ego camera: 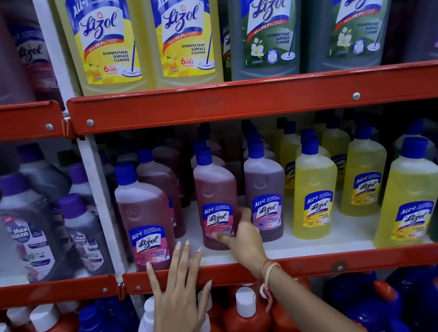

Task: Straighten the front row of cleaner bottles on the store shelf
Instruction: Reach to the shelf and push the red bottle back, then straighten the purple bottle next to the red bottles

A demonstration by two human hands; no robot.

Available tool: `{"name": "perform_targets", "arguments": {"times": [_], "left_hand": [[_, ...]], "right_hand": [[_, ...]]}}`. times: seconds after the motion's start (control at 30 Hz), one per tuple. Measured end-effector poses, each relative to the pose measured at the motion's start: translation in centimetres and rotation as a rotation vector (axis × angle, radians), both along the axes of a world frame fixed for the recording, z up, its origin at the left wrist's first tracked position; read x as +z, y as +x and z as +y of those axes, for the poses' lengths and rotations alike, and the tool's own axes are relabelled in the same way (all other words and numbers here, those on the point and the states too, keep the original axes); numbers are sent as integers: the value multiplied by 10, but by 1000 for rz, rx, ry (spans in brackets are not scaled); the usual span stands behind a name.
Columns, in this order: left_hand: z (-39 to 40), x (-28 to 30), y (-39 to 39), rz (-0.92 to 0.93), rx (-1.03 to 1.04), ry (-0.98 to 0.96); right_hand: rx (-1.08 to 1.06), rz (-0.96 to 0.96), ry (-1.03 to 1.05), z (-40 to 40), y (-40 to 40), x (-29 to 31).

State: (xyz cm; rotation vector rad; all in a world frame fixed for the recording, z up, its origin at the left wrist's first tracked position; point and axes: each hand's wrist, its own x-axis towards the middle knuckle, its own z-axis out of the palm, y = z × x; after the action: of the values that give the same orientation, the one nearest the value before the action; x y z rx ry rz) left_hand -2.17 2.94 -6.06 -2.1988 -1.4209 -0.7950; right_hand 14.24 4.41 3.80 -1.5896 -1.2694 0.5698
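Observation:
On the middle shelf (293, 244) stands a front row of Lizol cleaner bottles with blue caps. A pink bottle (143, 218) stands at the shelf's front left edge. A second pink bottle (217, 202) sits further back, and my right hand (243, 237) grips its lower right side, thumb across the label. A purple bottle (265, 196) stands just right of it, then a yellow bottle (313, 194), and a larger-looking yellow one (405, 196) at the front right. My left hand (178, 298) hovers open, fingers spread, before the shelf's red rail, its fingertips just short of the left pink bottle.
The red shelf rail (338, 264) runs across below the bottles. Big yellow and green Lizol bottles (107, 38) fill the upper shelf. Purple Max Kleen bottles (30, 231) stand in the left bay. Orange and blue jugs (248, 319) crowd the bottom shelf under my arms.

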Motion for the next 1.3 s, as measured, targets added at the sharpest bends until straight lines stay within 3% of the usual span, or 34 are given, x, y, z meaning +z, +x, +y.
{"name": "perform_targets", "arguments": {"times": [0.53,0.87,0.93,1.07,1.13,1.3], "left_hand": [[-4,-1,1,-16,-17,1],[-4,-1,-2,-8,-18,-29],[-3,-1,-3,-1,-11,-35],[-3,-4,-1,-11,-5,-31],[-3,-4,0,-13,6,-34],[-2,-5,0,-20,11,-38]], "right_hand": [[120,-126,44,-24,18,-10],[240,-99,65,-38,29,-4],[196,-91,111,-42,39,-6],[-118,-115,282,-49,66,-14],[-217,-159,255,-49,76,-12],[-87,-86,145,-20,89,-4]]}}
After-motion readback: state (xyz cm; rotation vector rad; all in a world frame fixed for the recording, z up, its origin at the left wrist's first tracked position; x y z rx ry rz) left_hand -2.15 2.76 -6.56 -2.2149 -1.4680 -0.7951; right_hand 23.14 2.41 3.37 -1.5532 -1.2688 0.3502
